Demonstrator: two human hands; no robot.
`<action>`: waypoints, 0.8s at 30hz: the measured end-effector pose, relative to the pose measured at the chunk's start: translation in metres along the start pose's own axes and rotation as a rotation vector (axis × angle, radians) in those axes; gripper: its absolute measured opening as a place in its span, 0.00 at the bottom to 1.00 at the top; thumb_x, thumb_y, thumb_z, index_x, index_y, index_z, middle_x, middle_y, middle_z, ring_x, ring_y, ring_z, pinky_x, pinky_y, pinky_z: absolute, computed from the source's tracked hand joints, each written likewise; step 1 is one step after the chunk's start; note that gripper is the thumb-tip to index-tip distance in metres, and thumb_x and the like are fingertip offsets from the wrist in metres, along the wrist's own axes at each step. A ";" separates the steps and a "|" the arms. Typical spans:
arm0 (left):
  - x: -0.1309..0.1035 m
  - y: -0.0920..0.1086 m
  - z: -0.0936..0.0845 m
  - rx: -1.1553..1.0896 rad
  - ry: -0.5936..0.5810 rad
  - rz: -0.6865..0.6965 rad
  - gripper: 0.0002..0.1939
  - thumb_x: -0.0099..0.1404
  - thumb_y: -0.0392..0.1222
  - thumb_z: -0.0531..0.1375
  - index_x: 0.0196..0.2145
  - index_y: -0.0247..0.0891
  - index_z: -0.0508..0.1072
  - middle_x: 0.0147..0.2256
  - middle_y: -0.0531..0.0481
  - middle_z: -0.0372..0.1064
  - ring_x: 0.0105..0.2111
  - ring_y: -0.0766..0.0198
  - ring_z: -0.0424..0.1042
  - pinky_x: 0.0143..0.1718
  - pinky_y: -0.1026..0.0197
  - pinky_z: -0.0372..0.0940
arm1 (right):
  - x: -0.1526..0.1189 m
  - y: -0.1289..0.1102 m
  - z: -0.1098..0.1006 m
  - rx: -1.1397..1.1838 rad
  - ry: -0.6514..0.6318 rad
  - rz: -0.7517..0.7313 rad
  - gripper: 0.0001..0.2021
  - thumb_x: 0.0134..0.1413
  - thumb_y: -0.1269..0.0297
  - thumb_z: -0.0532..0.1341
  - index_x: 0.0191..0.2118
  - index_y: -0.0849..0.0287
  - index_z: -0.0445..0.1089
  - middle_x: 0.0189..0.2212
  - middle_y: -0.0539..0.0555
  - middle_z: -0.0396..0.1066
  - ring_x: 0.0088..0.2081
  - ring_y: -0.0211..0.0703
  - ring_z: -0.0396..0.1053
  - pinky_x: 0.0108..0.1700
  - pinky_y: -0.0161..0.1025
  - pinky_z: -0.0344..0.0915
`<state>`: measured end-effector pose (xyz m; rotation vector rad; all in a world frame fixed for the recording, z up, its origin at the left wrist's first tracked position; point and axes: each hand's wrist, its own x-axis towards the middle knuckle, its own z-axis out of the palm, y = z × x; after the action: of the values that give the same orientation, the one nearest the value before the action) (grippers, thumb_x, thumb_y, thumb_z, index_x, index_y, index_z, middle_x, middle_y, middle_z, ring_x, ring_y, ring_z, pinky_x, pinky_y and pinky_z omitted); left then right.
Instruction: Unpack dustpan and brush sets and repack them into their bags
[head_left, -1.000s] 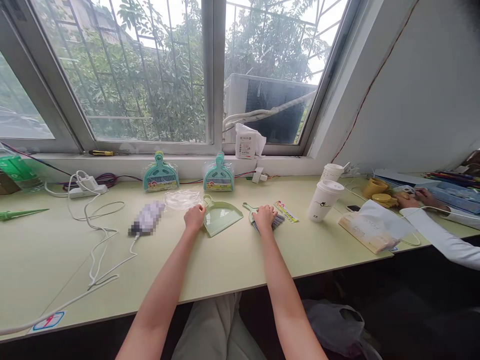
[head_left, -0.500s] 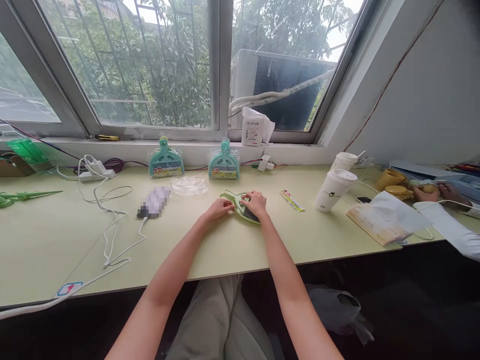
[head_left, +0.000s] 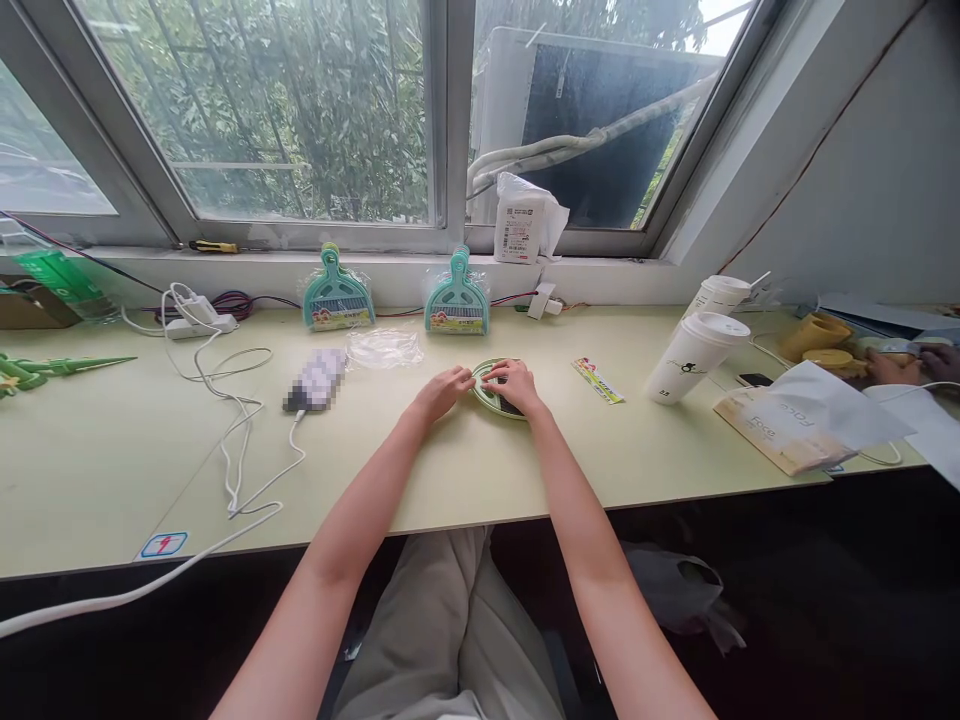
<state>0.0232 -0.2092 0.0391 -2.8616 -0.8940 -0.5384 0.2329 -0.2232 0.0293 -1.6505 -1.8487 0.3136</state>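
A light green dustpan with a dark brush in it (head_left: 511, 408) lies on the table in front of me. My left hand (head_left: 445, 391) is closed at its left end, around the handle, which the fingers mostly hide. From the right, my right hand (head_left: 514, 383) reaches over it, fingers bent and pressed on the green part. To the right lies a printed label strip (head_left: 598, 381). Behind my hands a teal dustpan and brush set (head_left: 457, 300) leans at the wall, with a second teal set (head_left: 338, 300) to its left and crumpled clear plastic (head_left: 385, 349) before them.
White cups (head_left: 694, 357) and a tissue pack (head_left: 799, 425) stand on the right, near another person's hands (head_left: 892, 365). A phone (head_left: 317, 381), white cables, a power strip (head_left: 201, 325) and green scissors-like objects (head_left: 67, 368) are on the left. The table's front edge (head_left: 480, 527) is near me.
The view has tilted down a little. The green dustpan has turned, its handle end now under my left fingers, and my left hand has closed over it. My right hand stays on the dustpan.
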 end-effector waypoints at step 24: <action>0.030 0.051 0.008 -1.443 0.279 -0.684 0.26 0.61 0.47 0.59 0.55 0.43 0.59 0.49 0.45 0.67 0.46 0.55 0.70 0.45 0.53 0.67 | 0.005 -0.025 -0.008 0.326 0.230 0.062 0.19 0.60 0.53 0.51 0.47 0.58 0.72 0.46 0.57 0.71 0.42 0.44 0.68 0.48 0.40 0.64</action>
<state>0.0774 -0.2337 0.0434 -3.0857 -2.0122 -2.4125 0.2179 -0.2252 0.0512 -1.4540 -1.4910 0.4094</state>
